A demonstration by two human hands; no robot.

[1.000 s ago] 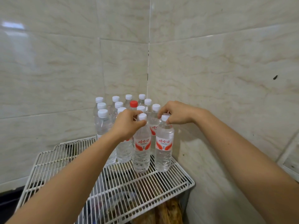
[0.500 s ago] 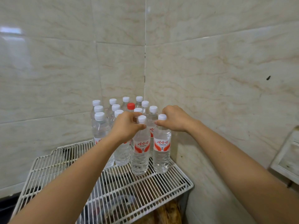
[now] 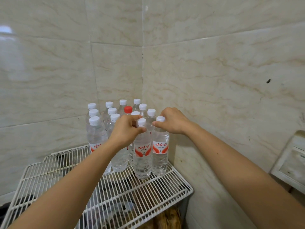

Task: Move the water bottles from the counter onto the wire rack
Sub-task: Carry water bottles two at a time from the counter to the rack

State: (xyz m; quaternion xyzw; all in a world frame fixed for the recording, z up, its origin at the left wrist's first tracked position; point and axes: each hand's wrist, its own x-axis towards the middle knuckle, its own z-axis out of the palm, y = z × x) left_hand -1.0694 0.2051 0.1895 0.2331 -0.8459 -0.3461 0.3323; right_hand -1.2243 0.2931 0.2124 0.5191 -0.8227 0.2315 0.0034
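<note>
Several clear water bottles with white caps stand packed in the corner on a white wire rack (image 3: 125, 192); one among them has a red cap (image 3: 128, 109). Two bottles with red-and-white labels stand upright at the front. My left hand (image 3: 127, 129) pinches the neck of the front left bottle (image 3: 142, 156) just under its cap. My right hand (image 3: 173, 120) grips the cap and neck of the front right bottle (image 3: 160, 152). Both bottles rest on the rack wires, side by side and touching.
Glossy marble-look tiled walls (image 3: 214, 80) meet in a corner right behind the bottles. Bags and other items lie under the rack (image 3: 166, 219). A pale tray or box edge (image 3: 290, 166) juts in at the right. The rack's left and front wires are bare.
Both hands stayed on the two front bottles; the bottles settled slightly lower and closer together on the rack as the camera shifted.
</note>
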